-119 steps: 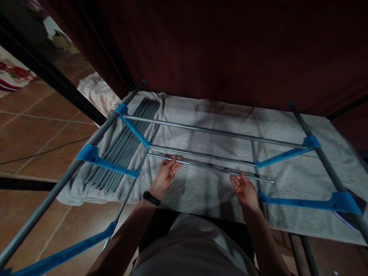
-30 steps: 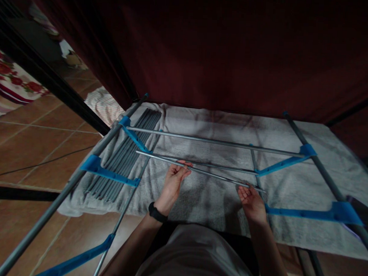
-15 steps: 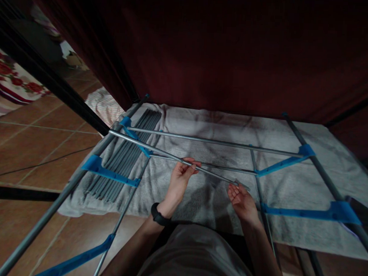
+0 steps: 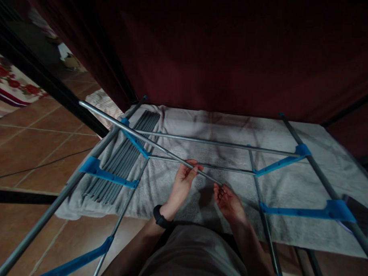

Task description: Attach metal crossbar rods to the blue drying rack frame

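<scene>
A thin grey metal tube (image 4: 159,147) slants across the middle, its far end raised at the upper left beyond the frame. My left hand (image 4: 184,182), with a dark band on the wrist, pinches it between thumb and fingers. At the tube's lower right end is my right hand (image 4: 230,202), palm up, its curled fingers closed around the tip. Around both hands stands a frame of grey tubes (image 4: 220,143) joined by blue plastic brackets (image 4: 308,210). Another blue bracket (image 4: 108,175) sits on the left side.
Several grey tubes (image 4: 122,164) lie side by side on a grey blanket (image 4: 196,120) at the left. A dark red curtain (image 4: 220,54) hangs behind. Near the right bracket rests a dark flat object (image 4: 358,214). Brown floor tiles (image 4: 26,148) show at the left, crossed by a cable (image 4: 50,162).
The tube has slid toward the upper left, so its far end sticks out past the left upright. My right hand has moved left along with its end, nearer my left hand.
</scene>
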{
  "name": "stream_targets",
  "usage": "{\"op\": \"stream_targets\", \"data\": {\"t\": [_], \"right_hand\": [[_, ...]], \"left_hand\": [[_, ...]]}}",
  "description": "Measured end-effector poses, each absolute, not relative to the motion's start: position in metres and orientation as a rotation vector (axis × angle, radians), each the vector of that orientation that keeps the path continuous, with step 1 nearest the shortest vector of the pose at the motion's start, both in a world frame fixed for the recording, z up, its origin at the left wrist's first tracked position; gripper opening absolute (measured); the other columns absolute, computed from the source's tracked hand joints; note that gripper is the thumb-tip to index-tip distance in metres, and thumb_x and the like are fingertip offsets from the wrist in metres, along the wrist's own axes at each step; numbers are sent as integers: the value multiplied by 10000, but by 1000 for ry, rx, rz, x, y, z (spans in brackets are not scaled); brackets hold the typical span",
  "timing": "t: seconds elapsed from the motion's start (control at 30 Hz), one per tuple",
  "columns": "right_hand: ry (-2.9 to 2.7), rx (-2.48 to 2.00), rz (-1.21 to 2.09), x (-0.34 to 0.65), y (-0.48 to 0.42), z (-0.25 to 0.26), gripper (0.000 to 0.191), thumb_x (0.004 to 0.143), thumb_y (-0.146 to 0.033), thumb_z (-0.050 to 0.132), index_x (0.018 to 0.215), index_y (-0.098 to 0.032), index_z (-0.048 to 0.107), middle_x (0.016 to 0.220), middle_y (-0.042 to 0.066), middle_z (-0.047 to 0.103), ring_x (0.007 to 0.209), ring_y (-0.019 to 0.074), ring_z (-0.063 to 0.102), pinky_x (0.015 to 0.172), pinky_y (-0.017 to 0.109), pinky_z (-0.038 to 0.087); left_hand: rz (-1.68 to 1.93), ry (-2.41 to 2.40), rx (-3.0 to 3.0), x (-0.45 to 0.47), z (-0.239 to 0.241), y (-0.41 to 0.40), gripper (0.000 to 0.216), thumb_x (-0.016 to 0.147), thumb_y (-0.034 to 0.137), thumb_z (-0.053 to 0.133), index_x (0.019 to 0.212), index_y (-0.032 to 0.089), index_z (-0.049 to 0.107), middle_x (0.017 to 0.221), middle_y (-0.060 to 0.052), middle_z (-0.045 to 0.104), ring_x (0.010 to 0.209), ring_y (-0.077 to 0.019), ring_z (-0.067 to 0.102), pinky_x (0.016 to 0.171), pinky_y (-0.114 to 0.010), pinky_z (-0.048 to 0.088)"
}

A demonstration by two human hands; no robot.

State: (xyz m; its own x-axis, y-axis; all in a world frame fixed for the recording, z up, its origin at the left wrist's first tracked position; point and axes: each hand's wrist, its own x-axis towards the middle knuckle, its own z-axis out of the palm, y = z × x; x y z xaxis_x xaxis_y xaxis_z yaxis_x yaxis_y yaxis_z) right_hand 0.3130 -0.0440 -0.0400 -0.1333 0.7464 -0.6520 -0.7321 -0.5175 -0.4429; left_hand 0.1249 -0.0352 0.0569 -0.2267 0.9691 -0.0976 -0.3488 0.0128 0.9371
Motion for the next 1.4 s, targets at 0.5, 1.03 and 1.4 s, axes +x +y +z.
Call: {"op": "stream_targets", "data": {"t": [0.5, 1.03, 1.4], "right_hand": [[-318, -1093, 2056, 305, -55, -31, 160, 870, -327, 740, 889, -173, 704, 898, 88, 782, 756, 179, 736, 689, 286, 571], [-137, -1161, 1798, 330, -46, -46, 94, 824, -145, 669, 880, -199, 722, 848, 24, 758, 690, 127, 703, 628, 231, 578], [-205, -1156, 1774, 335, -45, -52, 97, 808, -162, 705, 893, -210, 707, 864, 19, 755, 713, 131, 710, 636, 224, 587]], "left_hand": [[1548, 1219, 1113, 105, 82, -33, 371, 966, 471, 652, 1253, 239, 610, 795, 9, 639, 810, -181, 597, 839, -310, 448], [1522, 1261, 1315, 94, 96, -40, 434, 974, 432, 651, 1360, 233, 647, 812, -12, 614, 787, -200, 582, 823, -309, 473], [1449, 1299, 1563, 91, 89, -37, 240, 932, 306, 697, 1158, 270, 769, 1078, -72, 754, 1018, -266, 674, 968, -357, 498]]}}
